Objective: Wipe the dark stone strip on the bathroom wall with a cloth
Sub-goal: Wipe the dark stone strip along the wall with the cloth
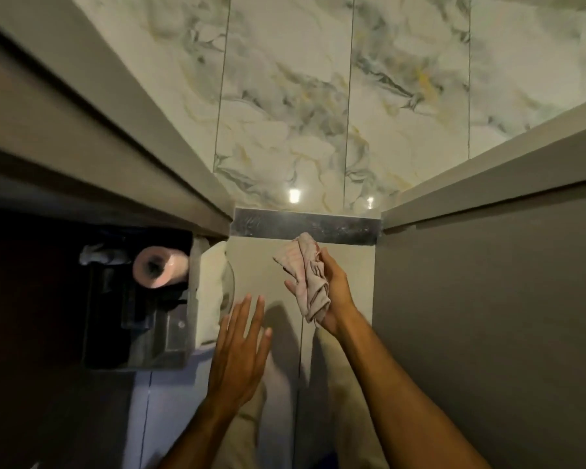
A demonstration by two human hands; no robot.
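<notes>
A dark polished stone strip [339, 227] runs across the wall between two grey panels, under veined marble tiles. My right hand [335, 292] holds a crumpled pale pink cloth [305, 275] against the beige wall just below the strip. The cloth's top corner reaches the strip's lower edge near its middle. My left hand [239, 353] is raised lower left of the cloth, fingers spread, holding nothing, close to the beige wall.
A grey panel [487, 299] closes in on the right. On the left, a grey ledge [99, 130] overhangs a dark recess holding a toilet paper roll [159, 267] and a dark holder [139, 330]. Two light reflections shine on the marble tiles [285, 96].
</notes>
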